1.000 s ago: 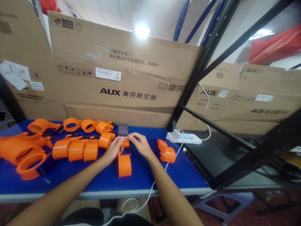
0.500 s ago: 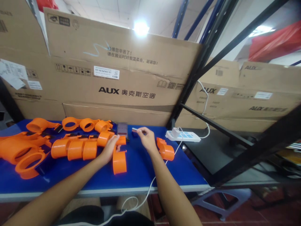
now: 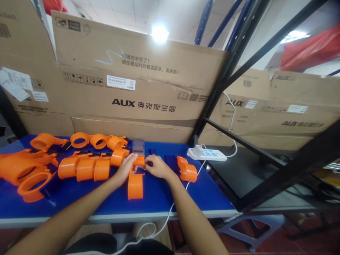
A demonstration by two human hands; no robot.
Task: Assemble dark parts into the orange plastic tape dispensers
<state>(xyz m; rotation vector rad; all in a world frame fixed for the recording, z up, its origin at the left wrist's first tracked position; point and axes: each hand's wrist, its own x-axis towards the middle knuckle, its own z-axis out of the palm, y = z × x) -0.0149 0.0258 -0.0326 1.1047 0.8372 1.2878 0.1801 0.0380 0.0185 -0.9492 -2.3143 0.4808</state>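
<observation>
My left hand (image 3: 127, 169) is closed around an orange tape dispenser (image 3: 138, 160) above the blue table. My right hand (image 3: 157, 165) meets the right end of that dispenser with its fingers pinched together; whatever small piece lies between them is hidden. Just below my hands another orange ring-shaped dispenser part (image 3: 135, 186) stands on the table, close to the held one. To the left of my left hand sits a row of orange dispensers (image 3: 102, 169) with black ends. A single dispenser (image 3: 189, 171) lies to the right of my right hand.
More orange dispensers (image 3: 35, 186) crowd the left of the blue table (image 3: 156, 202). A phone-like dark slab (image 3: 138, 145) lies behind my hands. A white power strip (image 3: 207, 153) with a cable rests at the right by the black rack post (image 3: 203, 120). Cardboard boxes (image 3: 148, 122) stand behind.
My right hand has moved left and slightly down, from holding a small thin piece in the air to the held dispenser's end. My left hand has stayed nearly in place.
</observation>
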